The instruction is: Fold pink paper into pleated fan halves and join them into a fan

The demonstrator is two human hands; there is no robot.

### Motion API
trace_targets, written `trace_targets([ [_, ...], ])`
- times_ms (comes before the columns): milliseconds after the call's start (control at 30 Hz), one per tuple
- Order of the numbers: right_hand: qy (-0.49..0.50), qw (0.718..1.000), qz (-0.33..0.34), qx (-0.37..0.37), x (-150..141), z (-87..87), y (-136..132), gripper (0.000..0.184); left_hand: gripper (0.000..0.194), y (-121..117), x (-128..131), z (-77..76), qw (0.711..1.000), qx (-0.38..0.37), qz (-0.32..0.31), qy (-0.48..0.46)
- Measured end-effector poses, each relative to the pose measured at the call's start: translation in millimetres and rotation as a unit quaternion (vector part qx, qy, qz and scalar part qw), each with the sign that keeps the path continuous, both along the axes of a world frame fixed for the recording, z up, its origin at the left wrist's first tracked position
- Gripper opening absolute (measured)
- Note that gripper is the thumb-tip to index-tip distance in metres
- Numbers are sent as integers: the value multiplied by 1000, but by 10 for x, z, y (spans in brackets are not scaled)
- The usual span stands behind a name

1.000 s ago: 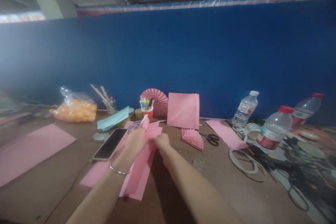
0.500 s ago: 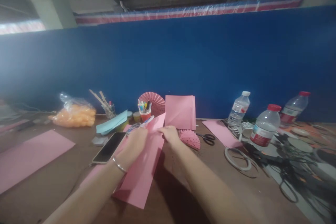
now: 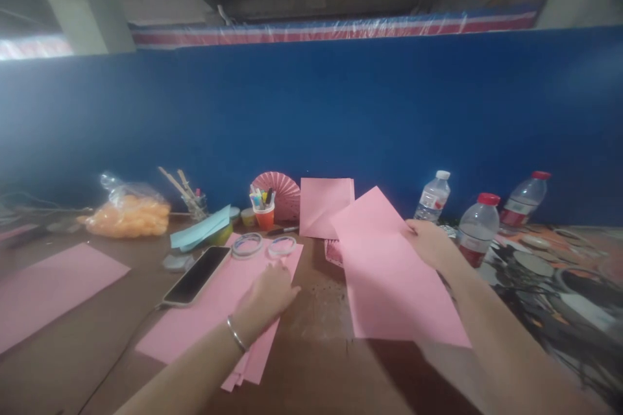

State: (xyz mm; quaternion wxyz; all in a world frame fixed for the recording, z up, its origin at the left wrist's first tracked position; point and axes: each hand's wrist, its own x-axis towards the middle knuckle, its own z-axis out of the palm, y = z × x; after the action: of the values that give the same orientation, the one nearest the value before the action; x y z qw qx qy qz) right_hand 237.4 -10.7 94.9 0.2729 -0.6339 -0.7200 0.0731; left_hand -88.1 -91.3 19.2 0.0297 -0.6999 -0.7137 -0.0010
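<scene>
A sheet of pink paper [image 3: 396,275] is pinched at its right edge by my right hand [image 3: 431,245] and hangs tilted over the right part of the table. My left hand [image 3: 272,290], a bracelet on its wrist, rests over a stack of pink paper [image 3: 204,311]. Its thumb sticks out to the right and it holds nothing; its fingertips are close to a clear roll of tape [image 3: 281,246]. A second tape roll [image 3: 246,245] lies on the stack, beside a phone [image 3: 197,275]. Behind the lifted sheet, a folded pink paper fan [image 3: 333,253] is partly hidden.
At the back stand an open pleated fan [image 3: 285,191], a cup of pens [image 3: 264,217] and a pink square [image 3: 325,207]. Bottles [image 3: 477,227] and cluttered cables sit at right. A bag of orange pieces [image 3: 129,214] and another pink sheet [image 3: 58,292] lie left.
My right hand has moved right, carrying a pink sheet off the stack. My left hand has come down and nearer, apart from that sheet. Both tape rolls now show fully.
</scene>
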Motion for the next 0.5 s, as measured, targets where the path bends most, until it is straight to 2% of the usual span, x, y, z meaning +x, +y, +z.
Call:
trace_targets([
  [100, 57, 998, -7, 34, 273, -105, 11, 19, 43, -7, 63, -226, 997, 53, 39, 33],
  [167, 141, 989, -25, 41, 435, -167, 11, 20, 49, 11, 31, -328, 994, 72, 56, 55],
  [233, 251, 965, -57, 51, 567, -199, 0, 22, 54, 45, -25, -380, 993, 79, 62, 63],
  [367, 429, 896, -95, 56, 684, -173, -67, 17, 52, 124, -107, -362, 992, 87, 72, 56],
  [500, 532, 844, -50, -41, 558, -187, -173, 23, 46, 188, -129, -213, 995, 55, 77, 24],
])
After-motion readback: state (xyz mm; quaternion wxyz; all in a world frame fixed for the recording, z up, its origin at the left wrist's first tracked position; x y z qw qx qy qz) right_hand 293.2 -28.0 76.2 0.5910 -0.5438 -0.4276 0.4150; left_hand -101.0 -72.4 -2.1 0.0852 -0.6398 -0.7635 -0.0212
